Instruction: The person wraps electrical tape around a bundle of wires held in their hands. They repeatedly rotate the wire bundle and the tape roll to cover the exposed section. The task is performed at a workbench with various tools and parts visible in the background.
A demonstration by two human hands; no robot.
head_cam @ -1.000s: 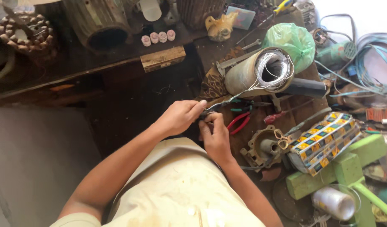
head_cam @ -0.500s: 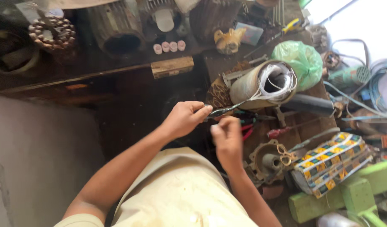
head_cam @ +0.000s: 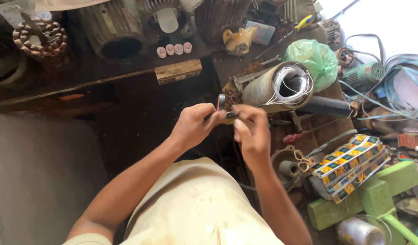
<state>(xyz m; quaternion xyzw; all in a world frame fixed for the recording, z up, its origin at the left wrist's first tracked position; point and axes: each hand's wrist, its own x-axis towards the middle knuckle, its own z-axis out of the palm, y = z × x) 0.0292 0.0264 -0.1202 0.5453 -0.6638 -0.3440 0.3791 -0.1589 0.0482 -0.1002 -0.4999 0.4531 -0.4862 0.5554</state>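
My left hand (head_cam: pixel 195 124) is closed around a small dark tool with a red part (head_cam: pixel 221 102), which stands upright just above my fingers. My right hand (head_cam: pixel 252 131), a little blurred, pinches a thin white wire (head_cam: pixel 263 105) right beside the tool's tip. The two hands almost touch. The wire runs up to a bundle of white wires inside a grey motor cylinder (head_cam: pixel 263 88) lying on its side just beyond my right hand. My light-coloured trouser leg fills the bottom of the view.
A green plastic bag (head_cam: pixel 315 56) and blue cables (head_cam: pixel 399 90) lie to the right of the cylinder. A red-handled screwdriver (head_cam: pixel 295 136), a patterned box (head_cam: pixel 349 163), green blocks (head_cam: pixel 377 195) and a metal can (head_cam: pixel 358 231) crowd the right. A wooden block (head_cam: pixel 178 71) and a motor housing (head_cam: pixel 113 31) sit behind.
My hands have drawn closer together and the tool in my left hand now points upward. The view has shifted slightly.
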